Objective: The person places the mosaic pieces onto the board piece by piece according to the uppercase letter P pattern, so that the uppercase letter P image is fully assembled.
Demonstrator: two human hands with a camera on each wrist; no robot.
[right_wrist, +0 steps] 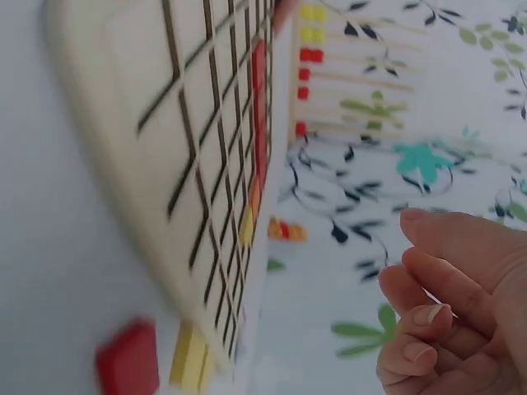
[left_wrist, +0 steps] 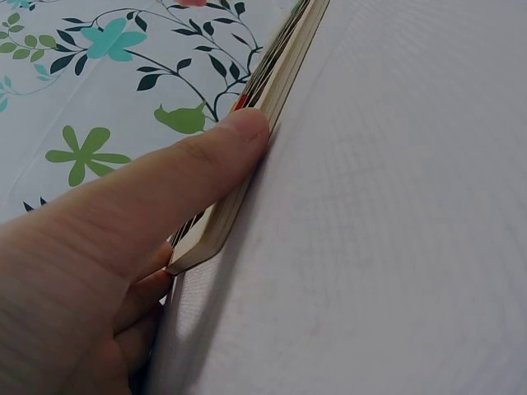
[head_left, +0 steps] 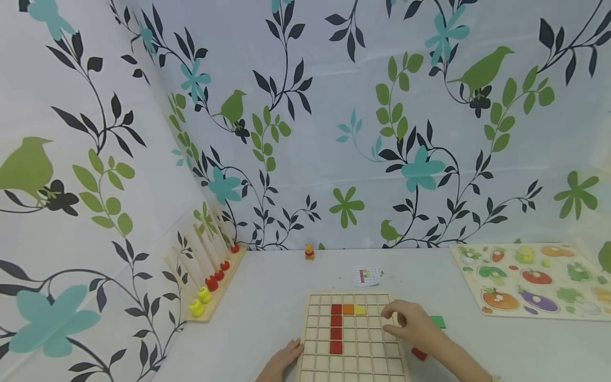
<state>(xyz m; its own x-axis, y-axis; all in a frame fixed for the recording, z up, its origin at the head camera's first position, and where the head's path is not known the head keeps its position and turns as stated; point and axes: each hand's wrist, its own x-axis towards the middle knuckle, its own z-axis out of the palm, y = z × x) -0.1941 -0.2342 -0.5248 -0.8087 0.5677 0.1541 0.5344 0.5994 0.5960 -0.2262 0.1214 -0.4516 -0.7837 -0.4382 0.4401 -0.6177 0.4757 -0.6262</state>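
Observation:
A wooden grid board (head_left: 343, 364) lies in front of the person. Several red squares (head_left: 336, 333) form a column in it, with an orange square (head_left: 348, 309) and a yellow square (head_left: 360, 309) beside the top one. The left hand (head_left: 282, 362) rests against the board's left edge; its thumb (left_wrist: 198, 169) touches the side in the left wrist view. Over the board's right part, the right hand (head_left: 414, 326) is held with thumb and forefinger apart and nothing between them. In the right wrist view that hand (right_wrist: 461, 304) has loosely bent fingers, clear of the board (right_wrist: 123, 164).
Right of the board lie green (head_left: 438, 321) and red (head_left: 419, 354) pieces; the right wrist view shows yellow ones (right_wrist: 191, 358). A printed card (head_left: 366, 276) and small figure (head_left: 309, 251) lie beyond. A bead rack (head_left: 217, 289) stands left, a vegetable puzzle (head_left: 537, 281) right.

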